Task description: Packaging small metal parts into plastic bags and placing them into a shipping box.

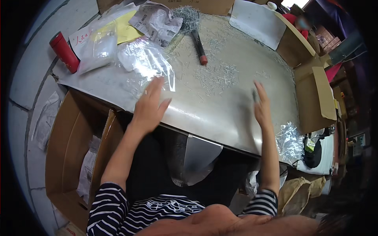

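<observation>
My left hand (150,109) is raised over the near left part of the metal-topped table (197,118), fingers stretched and thumb apart, holding nothing. Beside its fingertips lies a shiny clear plastic bag (147,61). My right hand (261,105) is held edge-on over the right part of the table, its fingers extended and slightly blurred. Between the hands, farther back, thin silvery pin-like pieces (217,76) lie scattered. A black rod-shaped tool with a red end (199,49) points toward them from a thicker clump of such pieces (187,17).
A red flask (64,52), filled clear bags (100,51) and crumpled printed paper (157,23) occupy the back left. Shiny clear plastic (289,141) lies at the right edge, by cardboard flaps (315,94). An open carton (73,145) stands left of my legs. Another person (301,25) is far right.
</observation>
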`<state>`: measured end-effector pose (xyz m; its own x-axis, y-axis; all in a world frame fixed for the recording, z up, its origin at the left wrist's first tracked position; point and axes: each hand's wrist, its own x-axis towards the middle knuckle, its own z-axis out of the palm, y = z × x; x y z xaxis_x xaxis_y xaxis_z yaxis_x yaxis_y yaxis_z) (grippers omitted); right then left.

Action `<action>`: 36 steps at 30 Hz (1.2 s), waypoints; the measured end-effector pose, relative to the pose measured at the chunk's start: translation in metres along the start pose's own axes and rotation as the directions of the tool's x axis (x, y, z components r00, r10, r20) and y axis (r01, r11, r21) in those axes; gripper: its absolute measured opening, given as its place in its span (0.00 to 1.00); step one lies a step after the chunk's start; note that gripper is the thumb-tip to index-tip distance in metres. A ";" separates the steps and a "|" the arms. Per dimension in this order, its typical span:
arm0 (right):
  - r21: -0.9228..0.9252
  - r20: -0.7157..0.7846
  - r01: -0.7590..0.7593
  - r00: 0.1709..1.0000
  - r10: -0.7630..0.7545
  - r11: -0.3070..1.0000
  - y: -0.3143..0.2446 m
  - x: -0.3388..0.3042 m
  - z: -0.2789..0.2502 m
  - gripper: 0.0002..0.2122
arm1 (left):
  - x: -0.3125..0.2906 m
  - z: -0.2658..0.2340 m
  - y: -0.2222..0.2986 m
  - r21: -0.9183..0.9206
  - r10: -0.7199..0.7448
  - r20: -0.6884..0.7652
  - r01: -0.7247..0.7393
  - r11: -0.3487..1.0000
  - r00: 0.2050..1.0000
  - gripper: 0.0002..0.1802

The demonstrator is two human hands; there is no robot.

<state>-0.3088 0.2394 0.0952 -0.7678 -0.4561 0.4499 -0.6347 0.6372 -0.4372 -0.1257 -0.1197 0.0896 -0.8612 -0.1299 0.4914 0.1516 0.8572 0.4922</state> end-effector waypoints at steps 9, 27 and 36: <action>-0.283 0.312 0.007 0.946 0.085 0.959 -0.042 0.053 0.114 0.29 | -0.055 0.030 0.014 0.165 0.057 0.282 -0.107 0.981 0.958 0.39; 0.711 0.441 -0.476 0.875 0.199 0.518 -0.185 -0.135 0.036 0.15 | -0.112 0.030 0.075 -0.698 0.060 0.449 0.309 0.646 0.891 0.14; 0.724 0.419 -0.545 0.835 0.357 0.423 -0.184 -0.215 0.053 0.05 | -0.163 0.040 0.082 -0.611 -0.182 0.680 0.687 0.393 0.710 0.08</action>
<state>-0.0311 0.1870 0.0372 -0.9039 -0.4142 -0.1069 0.0864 0.0679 -0.9939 0.0081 -0.0086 0.0209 -0.9690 0.0909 -0.2297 -0.2353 -0.0565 0.9703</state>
